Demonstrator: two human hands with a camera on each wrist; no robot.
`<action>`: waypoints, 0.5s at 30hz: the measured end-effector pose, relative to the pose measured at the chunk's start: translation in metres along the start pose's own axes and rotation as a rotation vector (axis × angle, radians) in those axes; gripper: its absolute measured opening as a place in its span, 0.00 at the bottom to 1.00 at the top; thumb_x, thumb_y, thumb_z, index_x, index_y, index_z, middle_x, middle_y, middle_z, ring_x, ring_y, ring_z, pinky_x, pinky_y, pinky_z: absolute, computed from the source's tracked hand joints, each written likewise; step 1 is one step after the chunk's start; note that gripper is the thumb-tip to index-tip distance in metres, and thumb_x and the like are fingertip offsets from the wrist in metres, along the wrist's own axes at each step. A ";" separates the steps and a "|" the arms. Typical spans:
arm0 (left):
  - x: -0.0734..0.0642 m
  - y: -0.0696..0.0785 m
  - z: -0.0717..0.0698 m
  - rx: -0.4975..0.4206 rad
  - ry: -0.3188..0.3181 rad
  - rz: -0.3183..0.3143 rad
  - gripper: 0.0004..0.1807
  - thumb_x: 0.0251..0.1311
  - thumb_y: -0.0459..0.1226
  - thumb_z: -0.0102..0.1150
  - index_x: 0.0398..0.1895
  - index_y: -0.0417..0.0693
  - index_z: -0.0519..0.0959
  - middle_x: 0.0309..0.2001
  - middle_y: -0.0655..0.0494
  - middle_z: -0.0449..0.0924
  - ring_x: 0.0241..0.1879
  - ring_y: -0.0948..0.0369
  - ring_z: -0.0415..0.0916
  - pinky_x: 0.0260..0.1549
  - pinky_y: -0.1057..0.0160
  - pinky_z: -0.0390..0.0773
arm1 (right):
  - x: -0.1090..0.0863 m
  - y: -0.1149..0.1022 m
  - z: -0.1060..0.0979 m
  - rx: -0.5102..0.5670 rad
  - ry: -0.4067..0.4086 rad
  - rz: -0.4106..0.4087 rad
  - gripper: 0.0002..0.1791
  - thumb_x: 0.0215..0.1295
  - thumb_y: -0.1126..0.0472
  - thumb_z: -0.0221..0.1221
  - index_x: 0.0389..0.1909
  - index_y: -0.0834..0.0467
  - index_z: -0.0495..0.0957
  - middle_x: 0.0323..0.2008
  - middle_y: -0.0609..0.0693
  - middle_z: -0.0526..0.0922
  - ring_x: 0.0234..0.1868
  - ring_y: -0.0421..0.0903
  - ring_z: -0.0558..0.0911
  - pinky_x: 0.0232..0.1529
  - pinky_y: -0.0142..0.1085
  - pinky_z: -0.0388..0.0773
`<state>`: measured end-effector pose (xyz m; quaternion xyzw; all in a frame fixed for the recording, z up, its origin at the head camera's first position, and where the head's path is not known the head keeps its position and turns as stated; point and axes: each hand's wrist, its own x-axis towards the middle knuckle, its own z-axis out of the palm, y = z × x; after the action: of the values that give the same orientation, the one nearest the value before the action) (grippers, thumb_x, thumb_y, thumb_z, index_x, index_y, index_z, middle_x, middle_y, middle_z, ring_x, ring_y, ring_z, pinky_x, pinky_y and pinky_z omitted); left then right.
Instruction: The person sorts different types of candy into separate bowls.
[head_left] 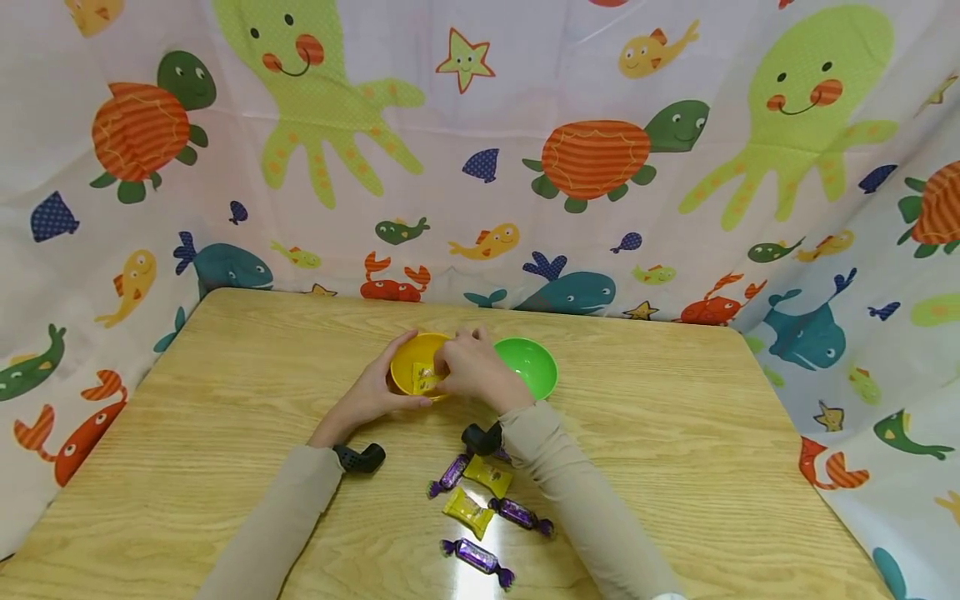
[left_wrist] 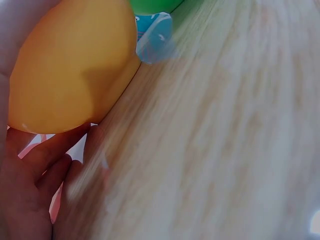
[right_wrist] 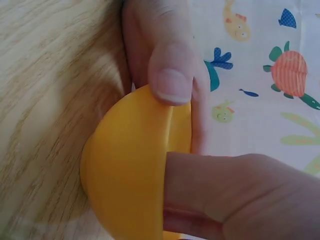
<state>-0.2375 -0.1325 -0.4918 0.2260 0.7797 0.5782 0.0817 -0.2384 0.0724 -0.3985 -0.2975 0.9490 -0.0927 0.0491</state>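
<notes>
My left hand (head_left: 370,390) grips the yellow bowl (head_left: 402,346), its thumb on the near side and fingers round the far left. In the right wrist view its thumb presses the yellow bowl's rim (right_wrist: 167,117). My right hand (head_left: 477,369) reaches over the right rim with its fingers curled down inside. It appears to pinch a yellow-wrapped candy (head_left: 430,384); the fingertips are partly hidden. Another yellow wrapper (head_left: 419,368) shows inside the bowl. Just right stands a green bowl (head_left: 536,367), partly behind my right hand.
Purple-wrapped candies (head_left: 477,556) and yellow-wrapped candies (head_left: 469,511) lie on the wooden table (head_left: 660,400) near my right forearm. A blue wrapper (left_wrist: 155,37) shows between the bowls in the left wrist view. A patterned curtain (head_left: 450,167) hangs behind the table.
</notes>
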 end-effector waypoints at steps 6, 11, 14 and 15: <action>-0.001 0.002 0.001 -0.020 0.005 0.015 0.59 0.49 0.41 0.78 0.80 0.55 0.48 0.76 0.55 0.54 0.69 0.50 0.59 0.68 0.41 0.57 | 0.003 -0.003 0.001 -0.037 -0.022 0.015 0.08 0.58 0.50 0.71 0.26 0.48 0.86 0.23 0.37 0.80 0.39 0.46 0.69 0.49 0.44 0.58; -0.001 0.001 0.001 -0.015 0.009 0.013 0.59 0.49 0.42 0.78 0.80 0.54 0.48 0.76 0.54 0.54 0.69 0.51 0.59 0.68 0.42 0.57 | 0.004 -0.004 0.002 -0.034 -0.020 0.008 0.08 0.57 0.51 0.72 0.24 0.48 0.86 0.21 0.37 0.78 0.38 0.46 0.69 0.47 0.44 0.57; -0.001 0.000 0.001 -0.010 0.007 0.008 0.60 0.49 0.42 0.78 0.80 0.54 0.48 0.76 0.54 0.54 0.69 0.51 0.59 0.68 0.42 0.57 | 0.002 -0.004 0.000 -0.023 -0.017 0.007 0.07 0.57 0.51 0.72 0.28 0.49 0.87 0.23 0.38 0.79 0.38 0.46 0.70 0.48 0.44 0.58; -0.001 0.000 0.001 -0.010 0.007 0.007 0.60 0.49 0.42 0.78 0.80 0.54 0.48 0.76 0.54 0.54 0.69 0.51 0.59 0.69 0.42 0.56 | 0.001 -0.003 -0.001 -0.013 -0.011 0.004 0.06 0.57 0.51 0.71 0.30 0.49 0.88 0.24 0.38 0.80 0.38 0.46 0.70 0.49 0.45 0.58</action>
<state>-0.2360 -0.1317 -0.4918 0.2264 0.7763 0.5831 0.0781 -0.2377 0.0693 -0.3965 -0.2965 0.9498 -0.0848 0.0526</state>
